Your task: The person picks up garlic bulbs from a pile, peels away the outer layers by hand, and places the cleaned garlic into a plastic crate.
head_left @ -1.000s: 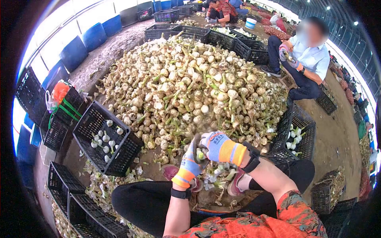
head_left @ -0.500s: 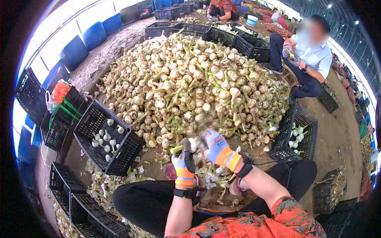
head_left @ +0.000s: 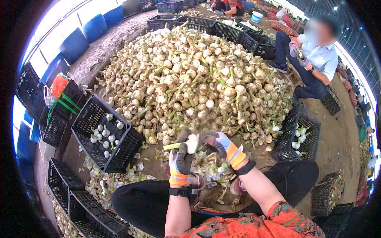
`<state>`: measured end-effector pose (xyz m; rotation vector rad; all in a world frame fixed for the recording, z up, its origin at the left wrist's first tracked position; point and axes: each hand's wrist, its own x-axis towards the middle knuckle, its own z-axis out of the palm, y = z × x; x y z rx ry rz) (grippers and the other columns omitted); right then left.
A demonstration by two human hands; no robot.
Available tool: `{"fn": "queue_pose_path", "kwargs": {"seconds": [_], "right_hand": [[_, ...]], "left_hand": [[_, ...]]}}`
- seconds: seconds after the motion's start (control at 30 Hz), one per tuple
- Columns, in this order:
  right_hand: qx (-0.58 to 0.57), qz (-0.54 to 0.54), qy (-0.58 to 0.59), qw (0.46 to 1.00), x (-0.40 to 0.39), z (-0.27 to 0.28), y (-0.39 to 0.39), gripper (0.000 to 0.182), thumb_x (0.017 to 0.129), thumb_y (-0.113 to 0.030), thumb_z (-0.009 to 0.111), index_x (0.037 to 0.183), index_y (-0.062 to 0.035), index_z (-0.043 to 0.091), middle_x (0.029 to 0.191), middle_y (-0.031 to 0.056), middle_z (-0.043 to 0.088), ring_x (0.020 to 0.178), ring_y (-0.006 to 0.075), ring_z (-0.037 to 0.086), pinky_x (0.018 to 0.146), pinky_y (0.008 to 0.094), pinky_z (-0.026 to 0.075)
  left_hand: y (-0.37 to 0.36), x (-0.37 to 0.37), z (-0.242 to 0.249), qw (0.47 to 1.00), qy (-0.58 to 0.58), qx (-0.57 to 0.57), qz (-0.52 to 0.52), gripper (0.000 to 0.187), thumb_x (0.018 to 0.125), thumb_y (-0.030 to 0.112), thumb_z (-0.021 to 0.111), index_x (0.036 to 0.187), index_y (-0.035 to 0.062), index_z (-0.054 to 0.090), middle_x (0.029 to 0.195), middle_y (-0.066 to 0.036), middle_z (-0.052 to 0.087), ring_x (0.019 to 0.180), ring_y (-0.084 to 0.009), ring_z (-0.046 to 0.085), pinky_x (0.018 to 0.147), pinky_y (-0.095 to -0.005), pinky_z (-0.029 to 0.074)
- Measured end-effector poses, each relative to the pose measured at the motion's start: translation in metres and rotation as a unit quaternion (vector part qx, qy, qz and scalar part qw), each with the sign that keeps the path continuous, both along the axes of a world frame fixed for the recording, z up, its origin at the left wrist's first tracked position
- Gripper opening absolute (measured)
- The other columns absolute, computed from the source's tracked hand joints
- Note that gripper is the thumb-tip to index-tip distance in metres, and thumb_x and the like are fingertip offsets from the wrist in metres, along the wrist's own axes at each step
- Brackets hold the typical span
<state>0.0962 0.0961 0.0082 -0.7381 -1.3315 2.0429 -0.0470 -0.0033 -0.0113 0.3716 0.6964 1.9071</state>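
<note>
My left hand [head_left: 181, 156], in a grey, white and orange work glove, is closed around a garlic bulb [head_left: 192, 143]. The bulb looks white and clean, and its cut green stem sticks out to the left. Just right of the bulb is my gloved right hand [head_left: 223, 146], its fingers curled toward it with a small gap between. Whatever those fingers hold, if anything, is hidden. Beyond both hands rises a large heap of garlic [head_left: 190, 83] with dirty skins and short stems. Peeled-off skins [head_left: 216, 168] litter the ground below my hands.
Black crates holding a few white bulbs stand at left [head_left: 101, 135] and right [head_left: 299, 133]. More crates [head_left: 222, 31] line the heap's far side. A co-worker [head_left: 317, 55] sits at the right with gloved hands raised. Stacked crates [head_left: 75, 198] are at lower left.
My right hand has turned and drawn slightly right, away from the bulb. The bulb in my left hand now shows more of its white side. The view has shifted a little.
</note>
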Motion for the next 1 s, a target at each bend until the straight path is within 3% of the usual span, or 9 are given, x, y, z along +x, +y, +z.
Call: {"fn": "queue_pose_path", "kwargs": {"seconds": [0.07,0.17,0.37,0.4,0.47,0.63,0.8,0.87,1.0], "right_hand": [[0.049,0.025,-0.115,0.992,-0.015,0.014,-0.002,0.036,0.078,-0.027,0.067,0.102,-0.0012,0.061,0.086,0.0034,0.064,0.072,0.0086,0.059,0.063,0.0218,0.046],[0.031,0.029,-0.159,0.986,-0.019,-0.002,0.004,0.034,0.079,-0.025,0.065,0.102,-0.0014,0.059,0.085,0.0024,0.062,0.065,0.0083,0.056,0.059,0.0214,0.044],[-0.193,-0.119,0.093,0.97,-0.011,-0.04,0.011,0.014,0.08,-0.013,0.055,0.089,-0.0029,0.059,0.069,0.0032,0.054,0.06,0.0121,0.053,0.053,0.025,0.043],[0.075,0.026,-0.055,0.995,-0.003,-0.077,0.043,0.02,0.077,-0.013,0.056,0.092,-0.0013,0.061,0.075,0.0109,0.059,0.07,0.0172,0.058,0.063,0.0297,0.047],[0.247,0.107,-0.53,0.804,0.009,-0.117,0.03,0.029,0.074,-0.016,0.057,0.099,-0.004,0.062,0.083,0.0178,0.061,0.082,0.0267,0.061,0.074,0.0352,0.048],[0.293,0.075,-0.544,0.782,-0.029,-0.148,0.023,0.035,0.077,-0.023,0.053,0.109,-0.0104,0.061,0.105,0.0213,0.059,0.102,0.0367,0.055,0.088,0.0431,0.043],[0.381,0.144,-0.59,0.697,-0.09,-0.197,0.018,0.038,0.077,-0.011,0.045,0.113,-0.0127,0.059,0.121,0.0203,0.05,0.107,0.0374,0.052,0.092,0.0413,0.043],[0.319,0.153,-0.586,0.729,-0.091,-0.203,0.024,0.033,0.078,-0.011,0.047,0.107,-0.0132,0.063,0.112,0.0203,0.056,0.1,0.0356,0.057,0.088,0.038,0.045],[-0.029,-0.052,-0.113,0.992,-0.065,-0.16,-0.007,0.045,0.066,0.003,0.058,0.111,0.0007,0.056,0.103,0.0086,0.062,0.094,0.0195,0.058,0.084,0.0294,0.046]], "left_hand": [[-0.004,-0.008,-0.013,0.977,0.194,-0.08,-0.024,0.031,0.089,0.012,0.055,0.116,-0.0022,0.049,0.104,-0.012,0.06,0.093,-0.0205,0.06,0.079,-0.0299,0.051],[-0.003,-0.006,-0.02,0.995,0.073,-0.075,0.004,0.031,0.088,0.013,0.056,0.114,-0.0017,0.05,0.099,-0.01,0.061,0.086,-0.0189,0.061,0.074,-0.0283,0.051],[0.003,-0.03,-0.034,0.993,-0.049,-0.056,0.087,0.039,0.088,0.026,0.058,0.119,0.0059,0.048,0.106,-0.011,0.054,0.091,-0.021,0.057,0.08,-0.039,0.052],[0.004,-0.041,-0.037,0.986,-0.102,-0.08,0.101,0.04,0.087,0.028,0.058,0.12,0.0073,0.048,0.106,-0.012,0.055,0.091,-0.0234,0.058,0.079,-0.0401,0.053],[0.002,-0.068,-0.046,0.978,-0.079,-0.022,0.192,0.045,0.087,0.035,0.056,0.121,0.0065,0.048,0.112,-0.014,0.055,0.097,-0.0274,0.058,0.08,-0.0437,0.053],[-0.012,-0.117,0.018,0.95,-0.189,0.134,0.209,0.069,0.086,0.047,0.049,0.135,0.0089,0.019,0.131,-0.022,0.039,0.119,-0.0351,0.044,0.095,-0.0506,0.043],[-0.005,-0.087,-0.032,0.972,-0.123,-0.059,0.192,0.034,0.09,0.027,0.05,0.12,0.0127,0.047,0.102,-0.008,0.057,0.102,-0.025,0.055,0.087,-0.0418,0.046],[-0.005,-0.071,-0.045,0.968,-0.118,-0.157,0.155,0.038,0.086,0.022,0.057,0.121,0.0102,0.047,0.09,-0.001,0.056,0.088,-0.0158,0.055,0.081,-0.0345,0.046],[-0.007,-0.051,-0.134,0.96,0.009,-0.279,-0.023,0.046,0.085,0.026,0.059,0.125,0.0088,0.044,0.097,-0.005,0.059,0.085,-0.0179,0.059,0.074,-0.0337,0.052]]}}
